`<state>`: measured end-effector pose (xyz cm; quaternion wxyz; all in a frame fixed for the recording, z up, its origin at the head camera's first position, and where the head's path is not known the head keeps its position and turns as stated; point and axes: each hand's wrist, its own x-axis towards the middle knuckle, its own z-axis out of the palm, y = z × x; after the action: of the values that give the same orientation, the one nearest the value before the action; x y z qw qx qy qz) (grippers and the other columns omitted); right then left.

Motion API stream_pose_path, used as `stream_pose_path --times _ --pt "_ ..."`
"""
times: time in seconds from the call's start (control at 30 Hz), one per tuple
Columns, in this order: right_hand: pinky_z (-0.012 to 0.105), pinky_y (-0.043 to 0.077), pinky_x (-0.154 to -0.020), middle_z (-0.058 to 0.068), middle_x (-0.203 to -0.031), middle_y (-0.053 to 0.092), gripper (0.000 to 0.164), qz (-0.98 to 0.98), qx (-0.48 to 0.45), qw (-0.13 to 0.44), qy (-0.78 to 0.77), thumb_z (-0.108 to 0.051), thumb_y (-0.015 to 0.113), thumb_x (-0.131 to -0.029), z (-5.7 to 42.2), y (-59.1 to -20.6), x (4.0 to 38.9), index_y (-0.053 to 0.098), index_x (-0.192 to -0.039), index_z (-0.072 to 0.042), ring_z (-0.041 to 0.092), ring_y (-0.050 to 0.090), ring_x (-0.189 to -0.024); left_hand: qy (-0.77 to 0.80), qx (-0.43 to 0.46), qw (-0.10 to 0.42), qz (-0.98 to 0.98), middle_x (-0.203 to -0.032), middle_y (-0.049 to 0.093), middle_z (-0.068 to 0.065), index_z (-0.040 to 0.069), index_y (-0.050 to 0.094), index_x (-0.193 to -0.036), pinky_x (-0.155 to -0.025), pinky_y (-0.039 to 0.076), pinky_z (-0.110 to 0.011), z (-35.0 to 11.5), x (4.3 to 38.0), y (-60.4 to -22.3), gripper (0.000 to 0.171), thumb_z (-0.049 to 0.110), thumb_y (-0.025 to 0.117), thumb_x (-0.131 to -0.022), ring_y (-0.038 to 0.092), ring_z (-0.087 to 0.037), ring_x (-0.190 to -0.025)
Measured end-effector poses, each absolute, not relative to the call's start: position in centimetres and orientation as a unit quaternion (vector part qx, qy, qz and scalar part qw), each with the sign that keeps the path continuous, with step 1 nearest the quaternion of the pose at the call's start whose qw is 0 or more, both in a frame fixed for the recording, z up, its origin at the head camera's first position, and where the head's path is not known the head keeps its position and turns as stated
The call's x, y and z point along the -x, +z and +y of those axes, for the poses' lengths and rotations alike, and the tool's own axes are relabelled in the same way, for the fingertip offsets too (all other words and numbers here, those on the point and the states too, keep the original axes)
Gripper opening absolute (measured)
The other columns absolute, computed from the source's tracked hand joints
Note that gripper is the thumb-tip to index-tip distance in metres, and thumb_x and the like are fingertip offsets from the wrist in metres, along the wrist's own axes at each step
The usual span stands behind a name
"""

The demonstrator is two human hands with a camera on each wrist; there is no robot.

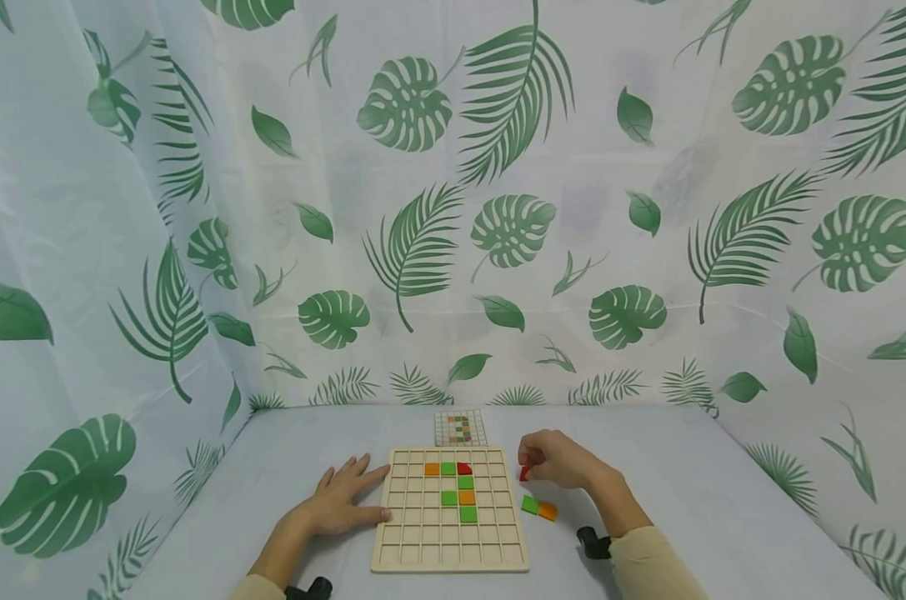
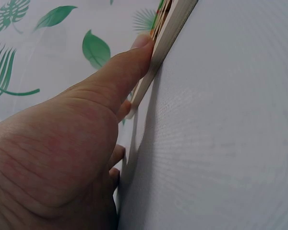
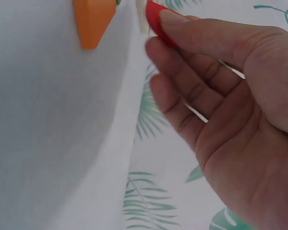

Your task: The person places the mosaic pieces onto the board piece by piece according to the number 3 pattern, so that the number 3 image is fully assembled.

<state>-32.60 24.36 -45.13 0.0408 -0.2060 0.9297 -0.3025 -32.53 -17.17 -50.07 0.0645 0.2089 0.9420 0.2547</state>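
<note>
A pale wooden grid board [image 1: 412, 554] lies on the table, with several orange and green square tiles and one red tile [image 1: 463, 468] with a rounded corner in its upper cells. My left hand [image 1: 340, 500] rests at the board's left edge, fingers spread, the thumb and a fingertip touching its rim. Right of the board, my right hand [image 1: 561, 460] pinches another red tile [image 3: 158, 21] between thumb and fingers, above the table. Closer to me lie a loose green tile [image 1: 530, 504] and an orange tile [image 1: 548, 511], side by side.
Behind the board lies a small pattern card [image 1: 441, 427] printed with a grid and coloured cells. A white curtain with green leaves [image 1: 513, 333] stands along the back and sides of the white table [image 1: 648, 442]. Black wrist-camera mounts [image 1: 593, 543] sit below the forearms.
</note>
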Motion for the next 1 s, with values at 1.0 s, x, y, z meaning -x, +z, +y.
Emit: stream_pose_path --times 1.0 --pt "0.021 0.058 -0.073 -0.006 -0.091 0.076 0.014 0.890 0.296 0.098 -0.333 0.001 0.077 -0.091 18.9 -44.4 31.4 0.080 -0.097 -0.011 0.011 0.068 -0.080 0.252 -0.200 0.072 0.944 -0.171 0.027 -0.020 0.029 0.049 -0.157 -0.124 0.001 -0.073 -17.1 32.8 -50.3 0.087 0.071 0.071 -0.085 0.013 -0.047 -0.160"
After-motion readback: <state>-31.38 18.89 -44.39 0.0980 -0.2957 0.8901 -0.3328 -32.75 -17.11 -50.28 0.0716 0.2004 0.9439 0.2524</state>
